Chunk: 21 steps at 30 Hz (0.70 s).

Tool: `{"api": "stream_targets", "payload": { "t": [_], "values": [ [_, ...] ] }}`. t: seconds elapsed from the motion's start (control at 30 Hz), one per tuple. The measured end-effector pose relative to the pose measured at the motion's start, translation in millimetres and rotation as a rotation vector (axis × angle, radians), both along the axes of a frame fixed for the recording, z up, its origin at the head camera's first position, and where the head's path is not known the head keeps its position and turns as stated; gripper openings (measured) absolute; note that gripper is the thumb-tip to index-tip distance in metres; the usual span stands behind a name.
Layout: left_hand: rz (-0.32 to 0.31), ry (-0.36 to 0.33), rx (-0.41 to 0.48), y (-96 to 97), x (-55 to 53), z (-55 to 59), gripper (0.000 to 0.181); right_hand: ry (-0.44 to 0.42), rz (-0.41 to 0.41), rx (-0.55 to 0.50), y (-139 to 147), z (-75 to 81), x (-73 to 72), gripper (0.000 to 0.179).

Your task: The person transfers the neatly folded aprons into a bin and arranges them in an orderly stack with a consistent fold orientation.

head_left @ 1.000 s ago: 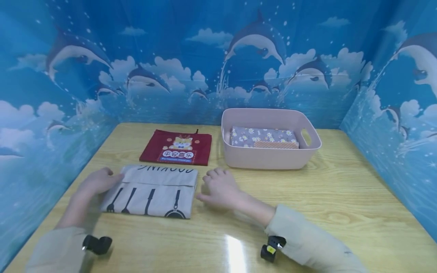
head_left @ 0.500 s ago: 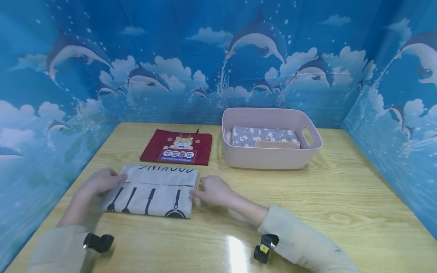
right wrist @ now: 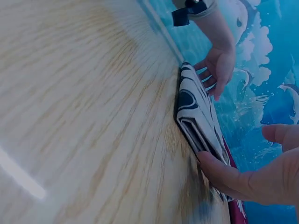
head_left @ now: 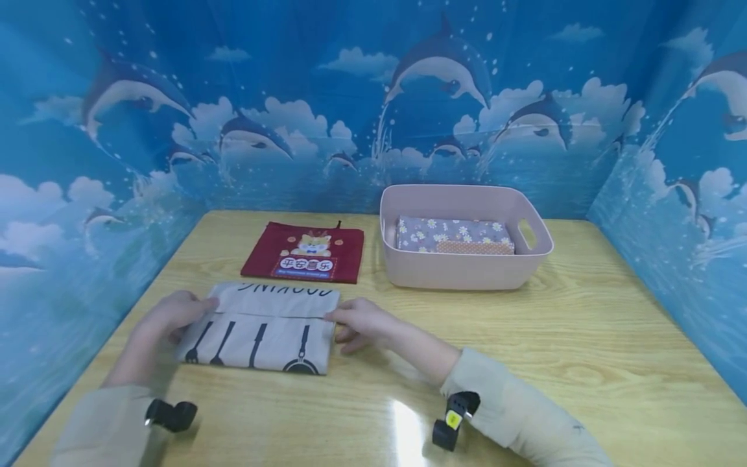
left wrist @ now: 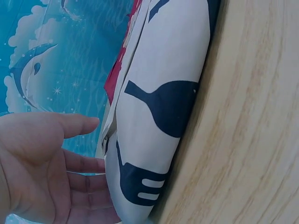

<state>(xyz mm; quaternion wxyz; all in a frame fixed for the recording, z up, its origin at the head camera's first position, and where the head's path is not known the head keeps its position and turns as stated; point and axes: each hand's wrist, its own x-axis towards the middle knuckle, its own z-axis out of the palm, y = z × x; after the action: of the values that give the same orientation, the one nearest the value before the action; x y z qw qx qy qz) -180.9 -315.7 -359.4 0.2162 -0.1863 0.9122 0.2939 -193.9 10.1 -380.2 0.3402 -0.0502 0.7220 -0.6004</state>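
A folded cream cloth (head_left: 262, 331), printed with dark kitchen utensils and lettering, lies flat on the wooden table. At its left edge is my left hand (head_left: 177, 311); in the left wrist view its fingers (left wrist: 91, 191) reach against the cloth's side, with the thumb held apart above. My right hand (head_left: 364, 321) is at the opposite edge. Seen from the right wrist, its lower fingers (right wrist: 224, 175) touch the layered folds near the tabletop, while the thumb stays raised away from the cloth. Neither hand is curled round it.
Behind the cloth lies a dark red pouch (head_left: 303, 256) with a cartoon animal and a drawstring. A pale pink basket (head_left: 455, 272) stands to its right, holding a folded grey floral cloth (head_left: 449, 233). Dolphin-print curtains (head_left: 327, 97) enclose the back and sides.
My right hand has moved left from beside the cloth to its right edge. My left hand has shifted slightly right along the left edge. The cloth lies practically as before.
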Motion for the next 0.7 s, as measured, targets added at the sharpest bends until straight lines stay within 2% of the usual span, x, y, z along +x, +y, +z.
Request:
{"api": "stream_targets", "payload": {
  "t": [0.1, 0.33, 0.43, 0.7],
  "values": [
    [0.007, -0.015, 0.012, -1.2, -1.4, -2.0, 0.076, -0.092, -0.017, -0.071, -0.4, 0.9, -0.9, 0.05],
    [0.01, -0.023, 0.061, -4.9, -2.0, -7.4, 0.079, -0.242, -0.115, -0.202, -1.8, 0.8, 0.5, 0.05],
    [0.02, -0.032, 0.071, -6.7, -1.6, -9.1, 0.08, -0.277, -0.153, -0.253, -3.4, -0.5, 2.0, 0.051],
    [-0.016, -0.056, 0.107, -17.3, 0.7, -10.9, 0.081, -0.344, -0.264, -0.345, -7.4, -2.3, 5.7, 0.055]
  ]
}}
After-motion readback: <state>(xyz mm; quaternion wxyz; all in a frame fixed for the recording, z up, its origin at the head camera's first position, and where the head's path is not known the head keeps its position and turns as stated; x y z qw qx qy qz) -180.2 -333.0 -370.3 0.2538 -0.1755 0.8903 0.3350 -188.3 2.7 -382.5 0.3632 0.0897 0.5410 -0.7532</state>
